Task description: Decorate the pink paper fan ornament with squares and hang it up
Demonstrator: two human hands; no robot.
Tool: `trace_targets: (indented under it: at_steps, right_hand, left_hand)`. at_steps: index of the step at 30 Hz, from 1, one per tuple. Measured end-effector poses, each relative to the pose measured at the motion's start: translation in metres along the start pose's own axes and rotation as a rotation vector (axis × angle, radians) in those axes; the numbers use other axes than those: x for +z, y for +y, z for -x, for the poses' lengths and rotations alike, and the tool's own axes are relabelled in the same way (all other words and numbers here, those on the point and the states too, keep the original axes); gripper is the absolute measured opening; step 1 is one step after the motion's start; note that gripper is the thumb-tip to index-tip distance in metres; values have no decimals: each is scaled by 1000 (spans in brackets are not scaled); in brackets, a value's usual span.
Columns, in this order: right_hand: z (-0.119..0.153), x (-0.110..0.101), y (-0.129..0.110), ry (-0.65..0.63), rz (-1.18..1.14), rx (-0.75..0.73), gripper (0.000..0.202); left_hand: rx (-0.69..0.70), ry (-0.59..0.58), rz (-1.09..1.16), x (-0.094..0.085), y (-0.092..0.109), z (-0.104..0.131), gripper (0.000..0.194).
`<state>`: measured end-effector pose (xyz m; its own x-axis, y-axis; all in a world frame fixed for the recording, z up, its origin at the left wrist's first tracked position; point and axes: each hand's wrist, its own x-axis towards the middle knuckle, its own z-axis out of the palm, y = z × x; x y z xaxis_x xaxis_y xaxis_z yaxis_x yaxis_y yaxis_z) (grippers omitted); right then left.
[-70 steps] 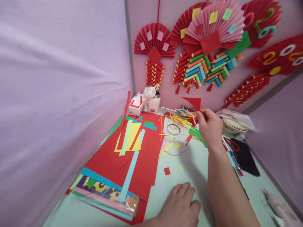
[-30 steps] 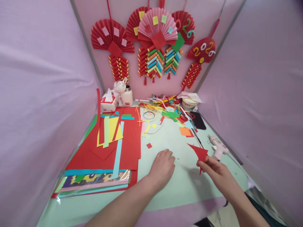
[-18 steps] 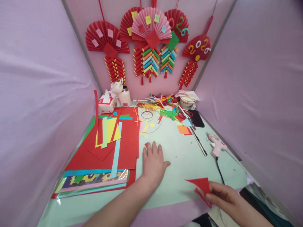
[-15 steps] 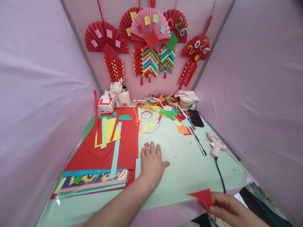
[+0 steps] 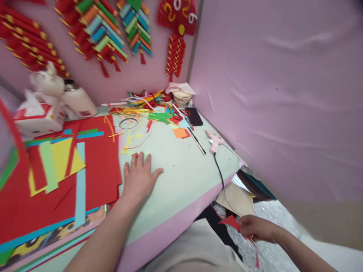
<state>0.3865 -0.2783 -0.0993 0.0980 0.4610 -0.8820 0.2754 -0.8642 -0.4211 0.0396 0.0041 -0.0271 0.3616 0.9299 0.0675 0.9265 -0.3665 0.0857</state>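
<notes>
My left hand (image 5: 139,174) lies flat on the pale green tabletop (image 5: 176,166), palm down with the fingers spread. A small red paper scrap (image 5: 135,155) shows at its fingertips. Off to the right, past the table's edge and lower than the top, my right hand (image 5: 253,227) pinches red paper scraps (image 5: 231,222). One pointed piece sticks out to the left of the fingers, and a thin strip dangles beneath them. How many pieces are in that hand I cannot tell.
Red paper sheets (image 5: 99,166) cover the table's left side. A pink glue gun (image 5: 214,141) with a black cord lies near the right edge, beside a silver pen-like tool (image 5: 197,141) and a black phone (image 5: 194,116). Below the table is a beige bag-like item (image 5: 238,198).
The view has swung right and down. My right hand has carried the red paper away from the table's front edge to beyond its right side. My left hand stays on the tabletop.
</notes>
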Motion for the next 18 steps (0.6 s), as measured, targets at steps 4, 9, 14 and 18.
trace_targets:
  at_steps: [4,9,14,18]
  right_hand:
    - [-36,6,43,183,-122,191,27]
    - [-64,7,44,356,-55,150,33]
    - [-80,-3,33,503,73,74,38]
    - [-93,-6,29,531,160,114,21]
  left_hand:
    - [20,9,-10,2,2,-2,64]
    - [35,19,11,3,0,-3,64]
    - [38,6,-10,5,0,-3,64]
    - [51,1,-28,6,0,-3,64]
